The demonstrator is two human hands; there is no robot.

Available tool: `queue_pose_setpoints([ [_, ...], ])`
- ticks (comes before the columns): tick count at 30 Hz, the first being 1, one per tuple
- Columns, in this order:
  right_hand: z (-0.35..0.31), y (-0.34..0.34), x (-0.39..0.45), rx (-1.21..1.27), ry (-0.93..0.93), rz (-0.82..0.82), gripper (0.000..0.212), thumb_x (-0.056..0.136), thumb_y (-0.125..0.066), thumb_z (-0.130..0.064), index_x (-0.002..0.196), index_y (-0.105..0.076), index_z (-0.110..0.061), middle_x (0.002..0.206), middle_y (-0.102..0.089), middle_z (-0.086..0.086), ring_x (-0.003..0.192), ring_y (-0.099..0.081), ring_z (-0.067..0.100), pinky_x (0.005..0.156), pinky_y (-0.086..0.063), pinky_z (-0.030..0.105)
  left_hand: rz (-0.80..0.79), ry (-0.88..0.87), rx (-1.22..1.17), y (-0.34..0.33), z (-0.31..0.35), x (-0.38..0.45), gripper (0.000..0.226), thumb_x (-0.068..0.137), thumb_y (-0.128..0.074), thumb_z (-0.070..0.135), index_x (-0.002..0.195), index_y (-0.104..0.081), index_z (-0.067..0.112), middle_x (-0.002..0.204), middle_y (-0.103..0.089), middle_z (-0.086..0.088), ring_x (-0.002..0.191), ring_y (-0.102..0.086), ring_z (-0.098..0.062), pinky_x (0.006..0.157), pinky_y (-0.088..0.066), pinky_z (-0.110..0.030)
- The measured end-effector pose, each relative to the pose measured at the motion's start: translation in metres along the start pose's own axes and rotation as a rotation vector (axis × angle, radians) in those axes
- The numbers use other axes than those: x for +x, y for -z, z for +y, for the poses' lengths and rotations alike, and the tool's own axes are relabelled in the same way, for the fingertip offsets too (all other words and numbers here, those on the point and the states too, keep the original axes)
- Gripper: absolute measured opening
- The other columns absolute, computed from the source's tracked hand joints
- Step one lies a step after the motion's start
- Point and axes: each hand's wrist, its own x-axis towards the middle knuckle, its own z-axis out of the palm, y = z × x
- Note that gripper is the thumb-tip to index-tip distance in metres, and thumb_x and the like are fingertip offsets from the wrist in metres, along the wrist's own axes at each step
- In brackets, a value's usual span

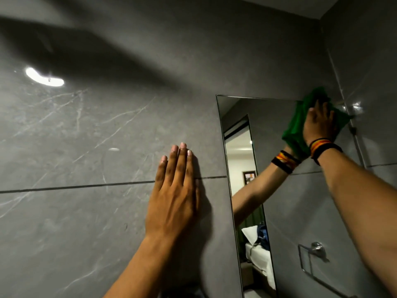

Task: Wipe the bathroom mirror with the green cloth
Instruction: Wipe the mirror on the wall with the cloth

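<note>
Nearest, the left hand (174,190) lies flat and empty on the grey marble-veined wall tile (75,136), just beside the mirror's left edge, seemingly bracing the reach. Further up, the right hand (320,123) presses the crumpled green cloth (294,125) against the frameless rectangular wall mirror (279,190) at its top right corner; open glass lies below and leftward.

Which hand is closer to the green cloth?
The right hand. It presses the green cloth against the mirror's top corner. The left hand lies flat on the wall, beside the mirror.
</note>
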Motion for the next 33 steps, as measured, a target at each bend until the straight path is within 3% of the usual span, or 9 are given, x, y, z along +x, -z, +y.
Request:
queue_pose_setpoints([
  [6,0.032,0.01,0.043,0.026,-0.15,-0.083,0.053,0.108,-0.016,-0.029,0.158,-0.007,-0.012,0.167,-0.002,0.013,0.153,-0.001,0.034,0.124,0.001,0.045,0.006,-0.014,0.03,-0.002,0.0,0.002,0.065,0.106,-0.028,0.033,0.159,-0.027,-0.004,0.168,-0.02,-0.023,0.157,-0.019,-0.037,0.126,-0.019,-0.052],
  [12,0.045,0.013,0.029,0.013,-0.187,-0.094,0.054,0.108,-0.015,-0.03,0.158,-0.006,-0.014,0.167,0.0,0.01,0.154,0.001,0.031,0.125,0.004,0.043,-0.049,-0.009,0.026,-0.002,-0.001,-0.001,0.065,0.108,-0.022,0.035,0.162,-0.017,-0.001,0.171,-0.01,-0.021,0.159,-0.008,-0.035,0.129,-0.014,-0.049],
  [23,0.116,0.022,-0.075,0.053,-0.341,-0.053,0.053,0.108,-0.015,-0.037,0.158,-0.008,-0.022,0.168,-0.003,0.005,0.153,-0.003,0.032,0.125,0.001,0.043,-0.099,-0.019,-0.074,0.005,0.001,0.0,0.066,0.107,-0.025,0.031,0.163,-0.012,-0.001,0.172,-0.004,-0.021,0.161,-0.001,-0.034,0.131,-0.005,-0.05],
  [33,0.218,0.026,-0.206,0.1,-0.531,-0.021,0.052,0.108,-0.017,-0.037,0.158,-0.011,-0.025,0.167,-0.004,0.005,0.154,-0.003,0.031,0.125,0.001,0.045,-0.108,-0.034,-0.129,0.0,0.001,-0.003,0.069,0.106,-0.015,0.039,0.164,-0.007,0.002,0.174,0.0,-0.018,0.161,0.004,-0.031,0.131,0.0,-0.049],
])
